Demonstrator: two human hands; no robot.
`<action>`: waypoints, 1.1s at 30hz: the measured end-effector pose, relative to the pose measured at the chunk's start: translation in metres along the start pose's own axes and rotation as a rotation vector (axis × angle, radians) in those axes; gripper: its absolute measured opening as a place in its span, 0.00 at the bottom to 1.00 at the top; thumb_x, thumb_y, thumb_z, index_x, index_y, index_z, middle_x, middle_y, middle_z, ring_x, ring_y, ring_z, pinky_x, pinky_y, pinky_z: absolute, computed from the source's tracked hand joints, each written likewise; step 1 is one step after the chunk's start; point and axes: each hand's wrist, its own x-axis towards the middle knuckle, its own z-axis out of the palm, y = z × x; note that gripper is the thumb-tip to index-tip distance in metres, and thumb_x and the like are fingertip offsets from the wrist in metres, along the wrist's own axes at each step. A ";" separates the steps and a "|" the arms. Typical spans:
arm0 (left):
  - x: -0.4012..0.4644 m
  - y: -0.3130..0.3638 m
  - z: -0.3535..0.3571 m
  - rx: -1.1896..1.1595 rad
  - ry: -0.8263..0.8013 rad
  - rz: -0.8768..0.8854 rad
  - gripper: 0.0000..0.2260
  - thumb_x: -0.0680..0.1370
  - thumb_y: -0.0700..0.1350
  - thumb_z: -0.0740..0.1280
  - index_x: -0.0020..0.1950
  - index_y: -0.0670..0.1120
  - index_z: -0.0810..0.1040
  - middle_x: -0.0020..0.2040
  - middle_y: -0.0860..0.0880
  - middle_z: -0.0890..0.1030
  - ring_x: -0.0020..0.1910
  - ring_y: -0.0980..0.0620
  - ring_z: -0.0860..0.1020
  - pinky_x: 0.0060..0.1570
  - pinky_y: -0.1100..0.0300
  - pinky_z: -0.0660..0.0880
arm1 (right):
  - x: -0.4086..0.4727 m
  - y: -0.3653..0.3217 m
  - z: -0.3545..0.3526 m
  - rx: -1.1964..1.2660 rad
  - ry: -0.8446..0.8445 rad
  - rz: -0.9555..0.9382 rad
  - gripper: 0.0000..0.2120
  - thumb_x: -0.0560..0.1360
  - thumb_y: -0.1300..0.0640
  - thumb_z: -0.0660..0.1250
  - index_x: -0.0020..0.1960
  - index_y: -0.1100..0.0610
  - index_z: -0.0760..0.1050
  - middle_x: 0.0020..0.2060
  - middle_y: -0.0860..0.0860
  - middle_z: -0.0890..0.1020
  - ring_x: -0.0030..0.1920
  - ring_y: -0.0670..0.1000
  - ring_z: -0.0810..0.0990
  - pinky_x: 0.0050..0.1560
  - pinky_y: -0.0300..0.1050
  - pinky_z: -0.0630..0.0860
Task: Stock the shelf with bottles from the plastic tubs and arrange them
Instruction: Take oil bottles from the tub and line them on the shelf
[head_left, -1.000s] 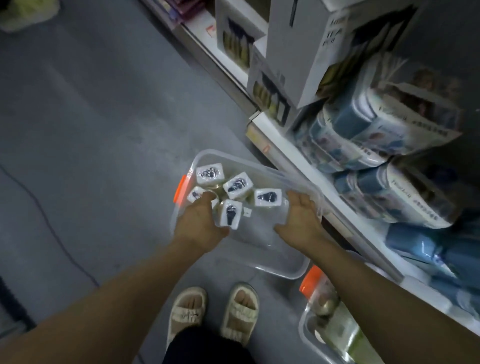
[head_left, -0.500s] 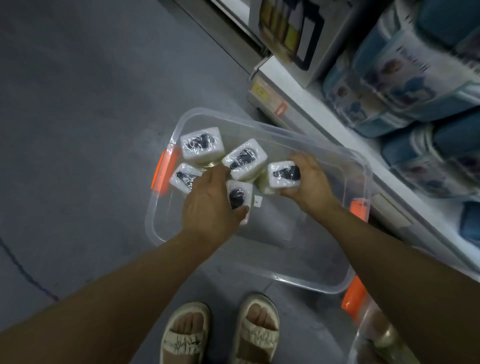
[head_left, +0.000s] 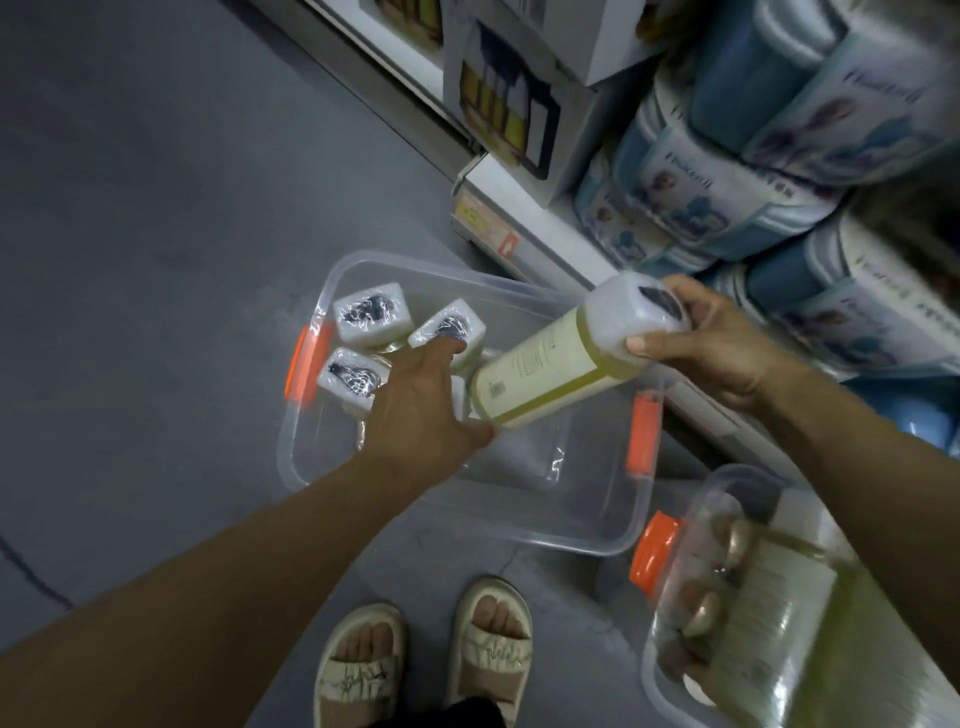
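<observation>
Head | clear tub (head_left: 613, 540): upright bottles (head_left: 370, 313) | right hand (head_left: 727, 348) grips lifted bottle (head_left: 566, 358) | left hand (head_left: 415, 415) spread, empty

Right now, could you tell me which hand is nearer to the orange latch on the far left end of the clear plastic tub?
Left. The left hand reaches into the tub beside that orange latch; the right hand holds a yellow-green bottle over the opposite end.

My head camera gives a dim, flat picture with a cool grey cast; no single light source shows. The floor (head_left: 156, 208) fades darker toward the top left corner. Small glints sit on the shrink-wrapped caps (head_left: 370, 312) and the clear tub (head_left: 467, 525) wall. Straight shelf (head_left: 540, 228) edges bow from the wide lens. The second tub (head_left: 779, 613) at the bottom right corner is smeared and out of focus.
</observation>
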 end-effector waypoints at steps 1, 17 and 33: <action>-0.003 0.007 -0.005 -0.020 -0.023 0.003 0.40 0.64 0.47 0.79 0.72 0.48 0.65 0.69 0.48 0.70 0.67 0.49 0.69 0.65 0.49 0.69 | -0.005 -0.011 -0.002 0.034 -0.049 0.020 0.39 0.40 0.54 0.84 0.49 0.56 0.76 0.41 0.48 0.83 0.43 0.47 0.82 0.40 0.38 0.79; -0.053 0.060 -0.091 -0.176 -0.332 0.031 0.40 0.64 0.50 0.79 0.70 0.53 0.61 0.63 0.55 0.72 0.62 0.52 0.73 0.56 0.56 0.77 | -0.038 -0.135 0.049 -0.022 -0.276 0.105 0.43 0.41 0.44 0.84 0.52 0.57 0.78 0.42 0.52 0.85 0.43 0.50 0.84 0.43 0.43 0.82; -0.062 0.061 -0.130 -0.619 -0.425 -0.198 0.25 0.71 0.40 0.74 0.65 0.51 0.71 0.56 0.49 0.81 0.53 0.49 0.81 0.54 0.48 0.79 | -0.048 -0.169 0.108 -0.071 -0.113 0.204 0.32 0.66 0.49 0.72 0.67 0.58 0.67 0.56 0.55 0.81 0.54 0.53 0.82 0.51 0.47 0.79</action>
